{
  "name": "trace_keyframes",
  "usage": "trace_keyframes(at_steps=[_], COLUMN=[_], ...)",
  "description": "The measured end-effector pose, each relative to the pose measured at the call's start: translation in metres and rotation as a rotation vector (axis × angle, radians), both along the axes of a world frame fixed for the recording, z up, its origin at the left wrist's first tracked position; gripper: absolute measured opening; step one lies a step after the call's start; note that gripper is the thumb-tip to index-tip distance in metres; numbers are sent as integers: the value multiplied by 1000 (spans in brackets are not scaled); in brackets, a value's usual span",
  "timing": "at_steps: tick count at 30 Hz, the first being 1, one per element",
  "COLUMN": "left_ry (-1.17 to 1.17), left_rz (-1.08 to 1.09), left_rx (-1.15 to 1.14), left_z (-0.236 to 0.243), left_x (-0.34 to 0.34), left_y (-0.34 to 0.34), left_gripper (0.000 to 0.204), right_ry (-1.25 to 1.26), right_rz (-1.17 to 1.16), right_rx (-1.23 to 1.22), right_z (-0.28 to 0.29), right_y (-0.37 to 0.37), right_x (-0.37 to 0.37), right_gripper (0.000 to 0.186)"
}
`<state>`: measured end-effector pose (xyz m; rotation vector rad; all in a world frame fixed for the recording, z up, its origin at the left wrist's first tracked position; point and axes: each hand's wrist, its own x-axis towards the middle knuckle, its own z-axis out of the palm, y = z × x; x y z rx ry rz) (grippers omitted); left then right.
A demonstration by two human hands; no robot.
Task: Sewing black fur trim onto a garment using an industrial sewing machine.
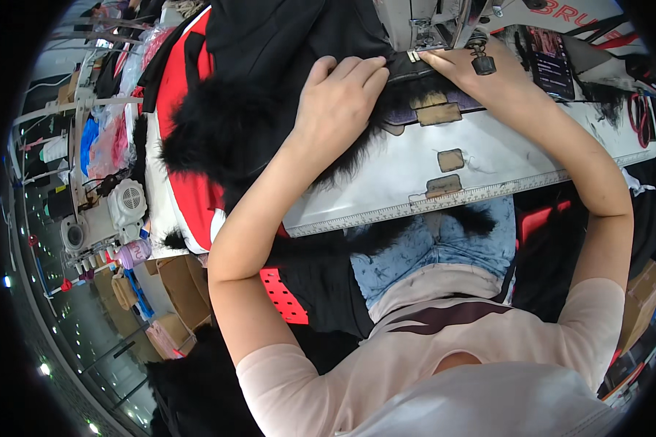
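Black fabric (pixel 291 40) with a fluffy black fur trim (pixel 219 131) lies across the sewing machine bed (pixel 503 142) and runs up to the presser foot (pixel 430 36). My left hand (pixel 339 98) rests on it left of the foot, fingers bent and gripping its edge. Close by the foot on the right, my right hand (pixel 481 69) pinches the same edge between thumb and fingers. A dark knob (pixel 483 65) of the sewing machine (pixel 401 14) covers part of that hand. Some of the right fingers are hidden.
A measuring tape (pixel 430 202) runs along the bed's near edge. On the right sit a phone (pixel 550 62) and red-handled scissors (pixel 640 120). Red fabric (pixel 189 146) hangs at the left, near thread stands and a cardboard box (pixel 184 288). Fur scraps (pixel 474 218) lie on my lap.
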<state>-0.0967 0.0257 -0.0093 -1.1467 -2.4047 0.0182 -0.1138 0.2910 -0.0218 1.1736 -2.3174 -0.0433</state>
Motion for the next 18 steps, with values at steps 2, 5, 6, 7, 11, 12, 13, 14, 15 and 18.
trace_keyframes(at_steps=[2,5,6,7,11,12,13,14,15,18], left_ry=[62,56,124,125,109,101,91,89,95,74], left_rz=[42,117,62,58,12,-1,-8,-5,-16,-23], left_rx=[-28,-146,-186,-179,-184,-161,-140,-139,-131,-99], left_z=[-3,-2,-3,-4,-5,-6,-6,-6,-6,-9], left_x=[-6,-8,-9,-7,4,2,2,1,-1,-2], left_y=[-3,11,13,16,16,16,16,17,17,16], left_gripper=[24,23,28,28,39,39,40,40,41,41], right_ry=[-151,-346,-396,-396,-88,-81,-74,-123,-124,32], right_rz=[-53,-154,-201,-207,7,-35,-71,-134,-131,-153], right_rx=[-46,27,143,149,123,143,161,187,189,394], right_z=[24,25,23,23,26,27,28,18,16,18], right_y=[-6,-4,0,4,6,3,2,1,0,-9], right_x=[9,2,-2,-2,14,18,20,24,26,30], right_gripper=[23,26,35,35,25,28,32,44,44,55])
